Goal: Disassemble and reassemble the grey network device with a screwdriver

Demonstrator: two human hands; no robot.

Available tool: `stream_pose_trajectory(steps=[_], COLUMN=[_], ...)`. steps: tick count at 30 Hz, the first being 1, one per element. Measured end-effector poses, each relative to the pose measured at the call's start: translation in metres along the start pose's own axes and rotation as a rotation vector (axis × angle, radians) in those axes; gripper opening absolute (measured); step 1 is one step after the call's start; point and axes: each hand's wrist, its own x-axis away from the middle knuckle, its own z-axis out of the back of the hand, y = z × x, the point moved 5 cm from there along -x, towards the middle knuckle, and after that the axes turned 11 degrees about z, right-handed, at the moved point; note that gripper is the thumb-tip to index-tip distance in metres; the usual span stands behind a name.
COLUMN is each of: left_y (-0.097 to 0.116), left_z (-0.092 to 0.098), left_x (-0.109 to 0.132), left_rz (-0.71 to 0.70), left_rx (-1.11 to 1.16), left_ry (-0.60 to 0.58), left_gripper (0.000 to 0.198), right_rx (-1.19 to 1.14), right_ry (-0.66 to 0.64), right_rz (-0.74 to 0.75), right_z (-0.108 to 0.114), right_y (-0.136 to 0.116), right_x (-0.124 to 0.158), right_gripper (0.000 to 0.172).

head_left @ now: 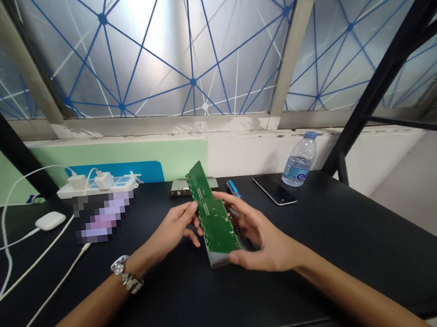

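A green circuit board [213, 213] is held tilted between my two hands, above the middle of the black desk. My left hand [176, 225] pinches its left edge between thumb and fingers. Around its right side curves my right hand [259, 232], with the thumb at the lower corner and the fingers by the upper right edge. Beneath the board shows the end of a grey metal casing [218, 260]; the board hides most of it. Behind the board lies a flat silver metal piece [180, 188]. A small blue cylindrical object [233, 188] rests just beyond my right fingers.
A phone [278, 189] and a water bottle [299, 161] stand at the back right. To the left are a power strip [125, 182] with plugs, a white earbud case [50, 220], loose white cables [42, 270] and a blurred-out item [105, 218]. Black metal posts flank the desk [349, 254].
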Motion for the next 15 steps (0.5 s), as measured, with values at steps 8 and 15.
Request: stream_pose_trajectory(steps=[8,15], left_y=[0.001,0.001], left_z=[-0.011,-0.004], left_x=[0.001,0.000], left_rz=[0.002,0.001], left_rx=[-0.047,-0.046], left_ry=[-0.012,0.010], left_gripper=[0.047,0.044], right_rx=[0.075,0.138], right_ry=[0.045,0.041], right_rz=[-0.007,0.023], right_z=[-0.017,-0.016], right_y=[0.004,0.003], right_x=[0.000,0.001], right_gripper=[0.107,0.097])
